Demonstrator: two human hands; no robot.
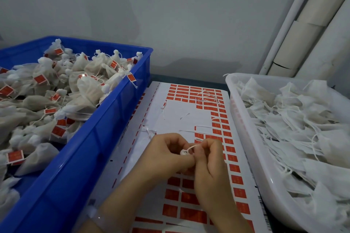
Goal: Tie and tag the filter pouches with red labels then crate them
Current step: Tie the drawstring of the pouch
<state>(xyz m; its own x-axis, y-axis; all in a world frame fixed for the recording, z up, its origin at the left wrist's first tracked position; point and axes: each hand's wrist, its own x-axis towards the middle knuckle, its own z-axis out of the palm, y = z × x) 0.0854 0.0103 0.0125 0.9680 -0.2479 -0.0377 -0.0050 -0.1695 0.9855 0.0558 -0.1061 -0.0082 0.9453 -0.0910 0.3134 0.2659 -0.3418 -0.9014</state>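
Dozens of tagged pouches [85, 85] are lying crated, untied pouches [303, 119] waiting, while my left hand [166, 154] and right hand [211, 166] are pinching one drawstring [190, 148].

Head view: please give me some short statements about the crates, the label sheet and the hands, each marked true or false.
1. The blue crate holds tagged pouches with red labels. True.
2. The white tray holds labelled ones too. False: its untagged pouches show no labels.
3. The left hand and right hand pinch a string over the label sheet. True.
4. The label sheet is full. False: a large patch is peeled bare.
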